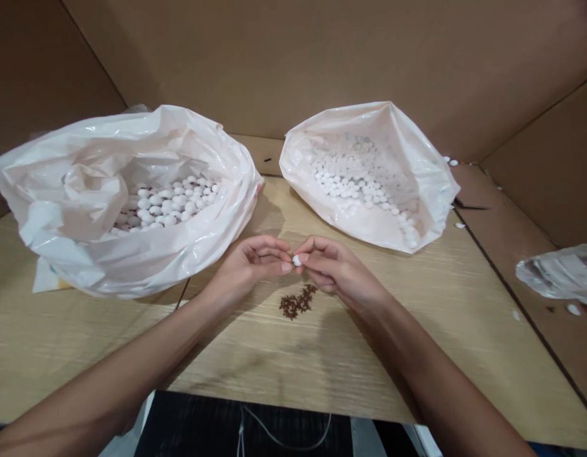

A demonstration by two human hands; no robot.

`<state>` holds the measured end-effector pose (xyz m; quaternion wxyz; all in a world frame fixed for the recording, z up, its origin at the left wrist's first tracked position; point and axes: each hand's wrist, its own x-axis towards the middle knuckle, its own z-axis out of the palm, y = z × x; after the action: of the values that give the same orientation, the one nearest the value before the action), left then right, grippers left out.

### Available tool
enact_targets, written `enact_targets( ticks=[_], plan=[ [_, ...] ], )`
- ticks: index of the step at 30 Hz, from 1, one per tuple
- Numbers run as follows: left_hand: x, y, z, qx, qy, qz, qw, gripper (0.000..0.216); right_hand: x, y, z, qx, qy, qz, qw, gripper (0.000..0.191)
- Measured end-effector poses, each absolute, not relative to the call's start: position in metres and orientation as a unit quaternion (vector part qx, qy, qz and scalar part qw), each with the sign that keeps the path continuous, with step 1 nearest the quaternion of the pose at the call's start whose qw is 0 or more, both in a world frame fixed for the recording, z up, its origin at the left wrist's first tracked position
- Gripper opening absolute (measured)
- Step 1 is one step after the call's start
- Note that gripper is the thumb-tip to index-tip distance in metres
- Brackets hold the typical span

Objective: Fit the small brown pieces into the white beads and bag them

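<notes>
My left hand (252,259) and my right hand (331,266) meet above the middle of the wooden table (322,355). Both pinch one small white bead (297,260) between their fingertips. Just below the hands a little pile of dark brown bits (297,302) lies on the table. A pale plastic bag (107,254) holding several white beads (167,204) sits at the left. A second open bag (417,190) with several white beads (355,178) lies at the right, behind my right hand.
Cardboard walls (293,63) enclose the back and sides. A clear plastic bag (560,273) lies at the far right on a brown cardboard surface, with a few stray white beads (573,309) around it. A white cable (283,435) hangs below the table's front edge.
</notes>
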<state>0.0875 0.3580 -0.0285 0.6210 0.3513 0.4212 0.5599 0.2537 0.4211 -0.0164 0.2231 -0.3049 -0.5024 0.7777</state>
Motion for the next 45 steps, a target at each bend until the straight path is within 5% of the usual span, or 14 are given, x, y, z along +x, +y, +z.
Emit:
enact_targets(
  ticks=[45],
  plan=[
    [0.097,0.355,-0.025,0.459,0.494,0.530,0.515,0.018,0.259,0.423,-0.013,-0.279,-0.593,0.722,0.220,0.027]
  ],
)
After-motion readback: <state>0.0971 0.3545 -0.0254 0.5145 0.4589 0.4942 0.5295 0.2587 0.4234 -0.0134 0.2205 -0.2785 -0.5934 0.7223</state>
